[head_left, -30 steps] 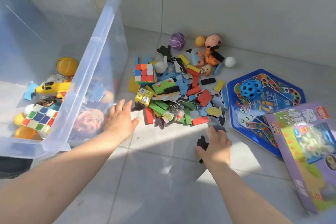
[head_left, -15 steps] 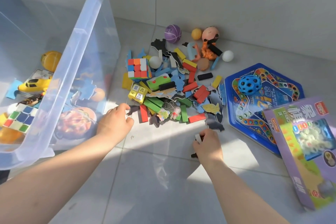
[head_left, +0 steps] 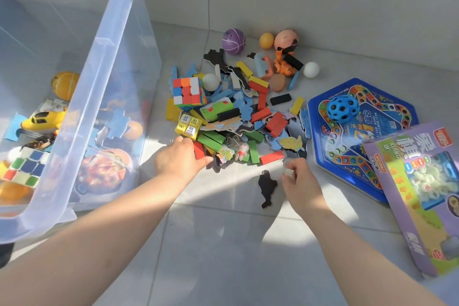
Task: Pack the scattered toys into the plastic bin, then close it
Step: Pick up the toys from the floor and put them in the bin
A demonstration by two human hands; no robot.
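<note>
The clear plastic bin (head_left: 82, 117) stands open at the left and holds a yellow toy car (head_left: 43, 119), a cube and balls. A pile of scattered toys (head_left: 238, 117) covers the floor: coloured blocks, foam puzzle pieces, a colour cube (head_left: 188, 92) and a yellow cube (head_left: 188, 126). My left hand (head_left: 177, 159) is at the pile's near edge, thumb and fingers curled round a red block (head_left: 198, 150). My right hand (head_left: 298, 181) pinches a small pale flat puzzle piece (head_left: 288, 172) just above the floor. A black puzzle piece (head_left: 267, 189) lies on the tile between my hands.
A blue hexagonal game board (head_left: 367, 146) with a blue holed ball (head_left: 342, 109) lies at the right, and a purple game box (head_left: 422, 186) overlaps it. A purple ball (head_left: 233, 41), an orange ball (head_left: 266, 40) and a white ball (head_left: 311, 69) rest by the wall.
My left hand has moved forward from the bin's side into the pile and curled round the red block. My right hand has lifted a pale piece, uncovering the black piece on the floor.
</note>
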